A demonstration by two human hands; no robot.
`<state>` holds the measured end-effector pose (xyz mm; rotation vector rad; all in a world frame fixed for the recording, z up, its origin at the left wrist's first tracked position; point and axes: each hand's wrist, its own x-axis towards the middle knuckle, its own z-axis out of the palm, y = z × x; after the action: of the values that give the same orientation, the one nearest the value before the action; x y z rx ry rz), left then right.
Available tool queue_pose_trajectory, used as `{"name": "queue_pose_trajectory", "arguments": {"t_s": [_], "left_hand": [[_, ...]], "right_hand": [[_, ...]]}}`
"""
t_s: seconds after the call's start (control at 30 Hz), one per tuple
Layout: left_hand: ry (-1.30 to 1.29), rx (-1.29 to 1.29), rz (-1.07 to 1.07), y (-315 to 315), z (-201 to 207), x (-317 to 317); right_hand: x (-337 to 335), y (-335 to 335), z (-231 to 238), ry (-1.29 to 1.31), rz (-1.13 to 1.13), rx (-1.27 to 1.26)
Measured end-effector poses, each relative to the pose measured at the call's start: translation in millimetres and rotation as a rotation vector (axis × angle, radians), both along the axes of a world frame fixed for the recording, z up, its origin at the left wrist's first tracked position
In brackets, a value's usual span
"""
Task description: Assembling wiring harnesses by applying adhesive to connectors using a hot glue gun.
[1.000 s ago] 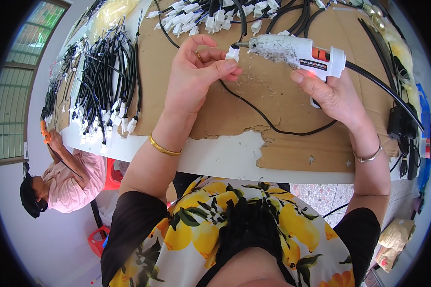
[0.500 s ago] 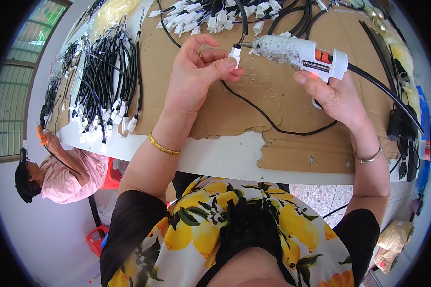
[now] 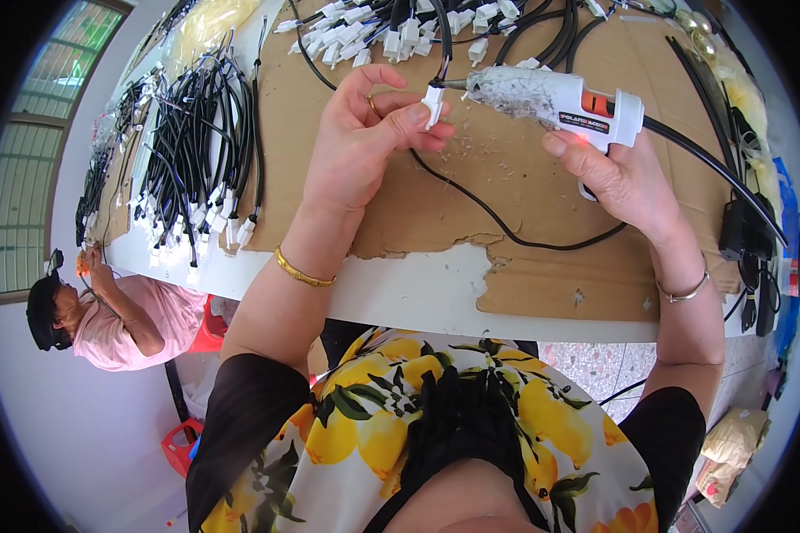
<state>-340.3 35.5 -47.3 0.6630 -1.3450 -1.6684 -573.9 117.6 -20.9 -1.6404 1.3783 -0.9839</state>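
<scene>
Between thumb and fingers, my left hand (image 3: 373,129) pinches a white plastic connector (image 3: 433,105) on the end of a black sleeved cable (image 3: 444,40). My right hand (image 3: 618,178) is wrapped round the grip of a white glue gun (image 3: 542,96), whose body is smeared with strings of dried glue. Its metal nozzle points left and meets the top of the connector, where the wires go in. A reddish light glows beside my right thumb. From the gun's rear a thick black stick or cord runs off to the right.
Brown cardboard (image 3: 560,284) with torn edges covers the white table (image 3: 400,289). A bundle of black cables (image 3: 200,151) lies at left; white connectors (image 3: 347,35) are heaped at the back. A black adapter (image 3: 742,226) sits at right. Beyond the table's left end, a person (image 3: 124,320) in pink handles something orange.
The connector has tilted slightly in my left fingers, and the nozzle has shifted a touch left with it. The person in pink has drawn the orange thing closer.
</scene>
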Motion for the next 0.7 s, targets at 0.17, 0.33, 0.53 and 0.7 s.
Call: {"name": "queue_pose_trajectory", "arguments": {"t_s": [0.17, 0.33, 0.53, 0.7], "left_hand": [[0.05, 0.037, -0.067, -4, -6, 3], [0.091, 0.067, -0.123, -6, -11, 5], [0.164, 0.115, -0.233, -9, -15, 9], [0.267, 0.214, -0.259, -10, -19, 9]], "right_hand": [[2, 0, 5, 0.041, -0.017, 0.04], [1, 1, 2, 0.004, -0.024, -0.023], [6, 1, 6, 0.012, -0.035, -0.036], [5, 2, 11, -0.018, -0.038, -0.009]]}}
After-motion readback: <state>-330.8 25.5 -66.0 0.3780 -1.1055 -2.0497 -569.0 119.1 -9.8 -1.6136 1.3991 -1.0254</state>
